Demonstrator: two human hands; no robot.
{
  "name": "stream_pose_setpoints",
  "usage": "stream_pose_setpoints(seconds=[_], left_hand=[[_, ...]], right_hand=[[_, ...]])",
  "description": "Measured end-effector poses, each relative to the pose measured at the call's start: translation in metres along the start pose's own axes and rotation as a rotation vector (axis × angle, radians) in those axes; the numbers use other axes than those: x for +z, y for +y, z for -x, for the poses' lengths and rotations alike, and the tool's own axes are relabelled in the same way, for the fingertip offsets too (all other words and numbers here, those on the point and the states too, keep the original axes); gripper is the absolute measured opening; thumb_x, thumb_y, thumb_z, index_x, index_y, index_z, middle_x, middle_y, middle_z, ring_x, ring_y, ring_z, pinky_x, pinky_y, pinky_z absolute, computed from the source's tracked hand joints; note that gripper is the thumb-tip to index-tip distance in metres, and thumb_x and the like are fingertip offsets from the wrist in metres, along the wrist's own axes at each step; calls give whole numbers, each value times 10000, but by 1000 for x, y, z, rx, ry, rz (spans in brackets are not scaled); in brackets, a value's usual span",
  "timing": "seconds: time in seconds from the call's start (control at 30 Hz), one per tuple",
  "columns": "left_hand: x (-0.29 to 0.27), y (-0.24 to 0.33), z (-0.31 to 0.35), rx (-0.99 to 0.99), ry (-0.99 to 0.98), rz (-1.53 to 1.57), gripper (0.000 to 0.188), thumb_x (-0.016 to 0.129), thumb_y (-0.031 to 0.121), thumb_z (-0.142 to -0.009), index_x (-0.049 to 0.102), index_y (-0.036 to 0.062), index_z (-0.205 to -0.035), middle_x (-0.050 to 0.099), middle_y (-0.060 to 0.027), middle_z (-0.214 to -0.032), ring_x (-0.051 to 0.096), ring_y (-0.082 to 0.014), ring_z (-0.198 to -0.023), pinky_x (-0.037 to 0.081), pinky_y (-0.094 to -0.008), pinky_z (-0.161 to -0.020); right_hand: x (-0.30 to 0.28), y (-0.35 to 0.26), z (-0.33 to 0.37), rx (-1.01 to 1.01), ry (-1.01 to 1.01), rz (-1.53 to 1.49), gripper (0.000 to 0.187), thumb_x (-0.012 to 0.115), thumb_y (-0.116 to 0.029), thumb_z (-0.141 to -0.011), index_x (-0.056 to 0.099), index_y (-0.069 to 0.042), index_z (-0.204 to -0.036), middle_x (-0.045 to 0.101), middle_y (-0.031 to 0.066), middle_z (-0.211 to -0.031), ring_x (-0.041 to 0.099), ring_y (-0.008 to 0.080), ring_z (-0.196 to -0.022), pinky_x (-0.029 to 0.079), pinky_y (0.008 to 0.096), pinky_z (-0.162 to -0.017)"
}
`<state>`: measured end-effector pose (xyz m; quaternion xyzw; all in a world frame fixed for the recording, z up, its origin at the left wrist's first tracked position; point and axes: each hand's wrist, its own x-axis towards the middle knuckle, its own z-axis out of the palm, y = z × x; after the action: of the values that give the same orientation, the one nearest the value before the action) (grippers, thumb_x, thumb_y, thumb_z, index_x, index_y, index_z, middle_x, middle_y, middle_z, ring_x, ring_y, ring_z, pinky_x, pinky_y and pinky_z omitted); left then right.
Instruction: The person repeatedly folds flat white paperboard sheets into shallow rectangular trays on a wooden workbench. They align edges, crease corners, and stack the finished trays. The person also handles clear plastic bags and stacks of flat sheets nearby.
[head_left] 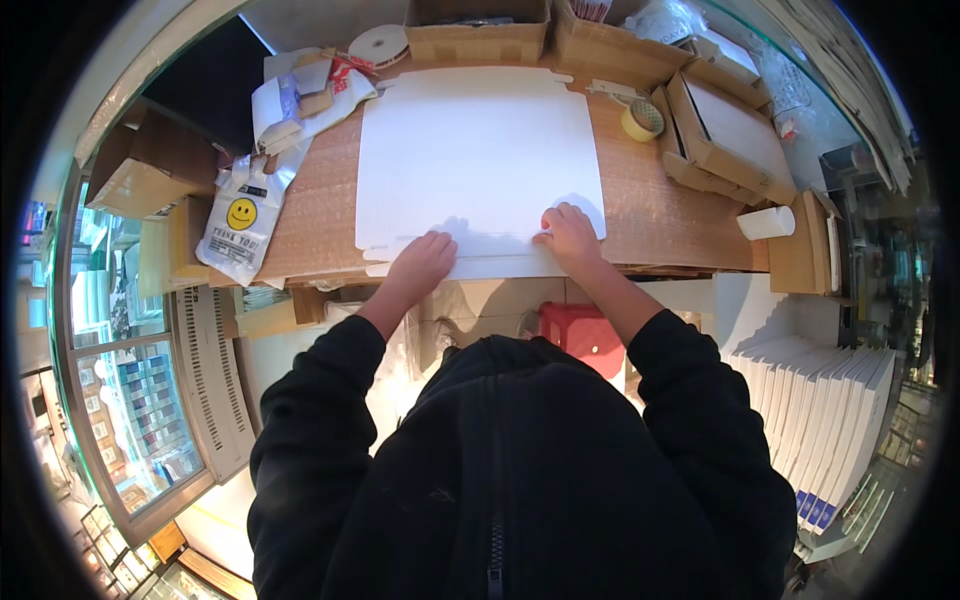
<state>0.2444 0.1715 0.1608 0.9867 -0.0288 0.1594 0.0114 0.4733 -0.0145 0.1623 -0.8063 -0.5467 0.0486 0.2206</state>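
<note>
A large white cardboard sheet [480,150], with small tabs at its corners and a narrow strip along its near side, lies flat on the wooden table [645,200]. My left hand [424,258] is at the left part of that near strip, fingers curled over the crease line. Toward the right end, my right hand [572,238] grips the same strip, thumb and bent fingers drawn together on it. Both hands' shadows fall on the white surface. The undersides of the fingers are hidden.
A white plastic bag [240,215] with a yellow smiley lies at left. Small boxes [275,110] and a ribbon spool [378,46] are behind it. At right are a tape roll [642,120], brown cartons [725,135] and a white cylinder [767,223]. A red stool [582,335] stands below.
</note>
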Motion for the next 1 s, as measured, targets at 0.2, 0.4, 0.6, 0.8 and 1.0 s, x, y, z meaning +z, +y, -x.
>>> stream_pose_setpoints(seconds=[0.2, 0.4, 0.6, 0.8, 1.0], left_hand=[[-4, -11, -8, 55, -247, -5, 109, 567, 69, -742, 532, 40, -842, 514, -103, -862, 526, -243, -859, 474, -306, -745], [1, 6, -15, -109, -129, 144, 141, 608, 91, -718, 542, 43, -833, 519, -106, -865, 533, -261, -853, 475, -319, -745], [12, 0, -12, -162, -3, 172, 100, 630, 139, -792, 579, 60, -828, 558, -83, -865, 558, -263, -856, 487, -342, -751], [-6, -34, -9, -493, -399, 232, 210, 616, 289, -856, 625, 82, -828, 585, -75, -893, 577, -272, -901, 485, -382, -761], [-4, -28, -44, -534, -453, 35, 290, 622, 259, -834, 547, 70, -1040, 611, -152, -903, 620, -326, -874, 489, -449, -771]], right_hand=[[17, -43, 8, -279, 2, -170, 175, 690, -119, -734, 575, -51, -847, 535, 97, -881, 531, 289, -891, 454, 390, -784], [31, -63, -4, -322, 18, -82, 109, 606, -60, -745, 578, -45, -849, 533, 92, -874, 539, 271, -867, 468, 344, -766], [34, -55, -6, -291, -43, 11, 110, 570, -58, -753, 590, -48, -861, 548, 94, -877, 548, 276, -871, 477, 353, -774], [6, -19, -10, -33, -267, 47, 237, 662, -177, -768, 550, -28, -914, 578, 103, -910, 574, 314, -884, 498, 400, -770], [0, -9, -45, 131, -305, 251, 419, 737, -331, -738, 560, -18, -955, 646, 187, -853, 640, 333, -860, 511, 420, -730]])
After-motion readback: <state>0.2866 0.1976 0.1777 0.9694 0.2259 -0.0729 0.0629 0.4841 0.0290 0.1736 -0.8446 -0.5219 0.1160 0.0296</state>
